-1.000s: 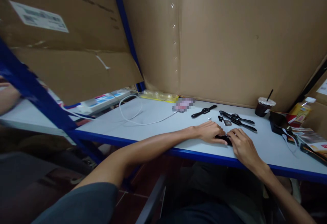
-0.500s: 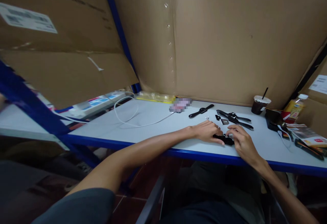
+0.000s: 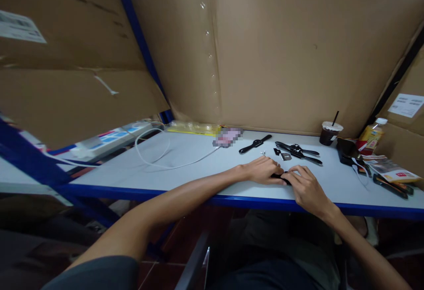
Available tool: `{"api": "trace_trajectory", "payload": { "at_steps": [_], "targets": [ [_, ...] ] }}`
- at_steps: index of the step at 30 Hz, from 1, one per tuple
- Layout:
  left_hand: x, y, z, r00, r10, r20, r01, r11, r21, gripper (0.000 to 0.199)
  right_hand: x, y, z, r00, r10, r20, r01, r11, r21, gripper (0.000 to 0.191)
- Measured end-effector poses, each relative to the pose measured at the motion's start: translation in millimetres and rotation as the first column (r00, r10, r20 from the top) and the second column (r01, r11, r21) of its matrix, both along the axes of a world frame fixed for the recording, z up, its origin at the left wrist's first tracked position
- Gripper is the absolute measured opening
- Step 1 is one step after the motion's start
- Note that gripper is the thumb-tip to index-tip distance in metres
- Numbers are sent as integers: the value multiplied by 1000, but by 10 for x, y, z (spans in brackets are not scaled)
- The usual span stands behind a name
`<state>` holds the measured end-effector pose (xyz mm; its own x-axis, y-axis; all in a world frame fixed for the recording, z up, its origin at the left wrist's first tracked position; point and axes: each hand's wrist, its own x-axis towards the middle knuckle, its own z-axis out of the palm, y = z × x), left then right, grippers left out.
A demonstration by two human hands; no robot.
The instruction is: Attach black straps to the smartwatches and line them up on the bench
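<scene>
A black spokeshave (image 3: 276,176) lies low over the front part of the table, mostly covered by my fingers. My left hand (image 3: 264,170) is closed around its left handle. My right hand (image 3: 304,187) has its fingertips pinched at the middle of the spokeshave, and what small part they touch is hidden. Just beyond my hands are a small black plate (image 3: 277,152) and a flat metal blade (image 3: 285,156). Some small silvery screws (image 3: 263,153) lie behind my left hand.
Another spokeshave (image 3: 255,144) lies farther back, with more spokeshaves (image 3: 298,149) piled beside it. A white cable (image 3: 179,167) leads to a blurred pink object (image 3: 228,137). On the right stand a drink cup (image 3: 330,133), a bottle (image 3: 371,136) and a black tray (image 3: 346,151).
My right hand has shifted left, its fingers drawing together over the spokeshave and covering more of it. The left hand keeps its hold. The camera view has turned slightly.
</scene>
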<state>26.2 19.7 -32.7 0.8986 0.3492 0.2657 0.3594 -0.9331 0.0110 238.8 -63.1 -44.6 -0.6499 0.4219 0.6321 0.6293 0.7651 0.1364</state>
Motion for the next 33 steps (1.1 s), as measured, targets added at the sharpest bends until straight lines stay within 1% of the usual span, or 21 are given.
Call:
{"api": "trace_trajectory", "payload": {
  "at_steps": [1, 3, 5, 7, 12, 14, 19, 21, 23, 25, 28, 30, 33],
  "targets": [
    [0, -5, 7, 1000, 3, -2, -3, 1000, 1, 58, -1, -4, -5, 1000, -8, 3, 8, 1000, 25, 34],
    [1, -14, 18, 1000, 2, 0, -2, 1000, 7, 59, -5, -12, -15, 998, -70, 4, 70, 995, 68, 32],
    [3, -20, 25, 1000, 1, 1, -1, 1000, 5, 59, -9, -20, -21, 989, -148, 5, 147, 986, 80, 31],
    [5, -21, 27, 1000, 10, -13, -10, 1000, -4, 58, -12, -26, -20, 982, -186, 18, 184, 980, 73, 31],
    [4, -7, 14, 999, 21, -30, -21, 1000, -6, 59, -13, -27, -7, 980, -196, 43, 193, 979, 58, 29],
    [1, -3, 10, 1000, 18, -25, -18, 1000, -2, 58, -11, -21, -7, 983, -179, 34, 177, 983, 48, 29],
    [2, -9, 17, 1000, 15, -23, -15, 1000, 1, 55, -5, -6, -14, 998, -47, 38, 47, 999, 16, 35],
    [2, -11, 19, 1000, 8, -18, -8, 1000, 6, 55, -7, -8, -17, 999, -16, 52, 15, 1000, 28, 35],
    [1, -12, 20, 1000, 7, -13, -7, 1000, 9, 56, -11, -14, -22, 998, -42, 54, 38, 997, 62, 32],
    [-1, -13, 22, 1000, 10, -6, -10, 1000, 6, 57, -15, -21, -26, 992, -119, 45, 115, 990, 82, 29],
    [-3, -11, 24, 1000, 5, 7, -5, 1000, 2, 59, -19, -24, -28, 978, -207, 36, 205, 977, 60, 29],
    [-2, -8, 21, 1000, -1, 11, 1, 1000, 1, 59, -17, -21, -23, 979, -202, 37, 200, 979, 37, 30],
    [1, -2, 11, 1000, -1, 8, 1, 1000, 3, 57, -14, -17, -10, 991, -129, 42, 128, 992, 14, 33]
  ]
}}
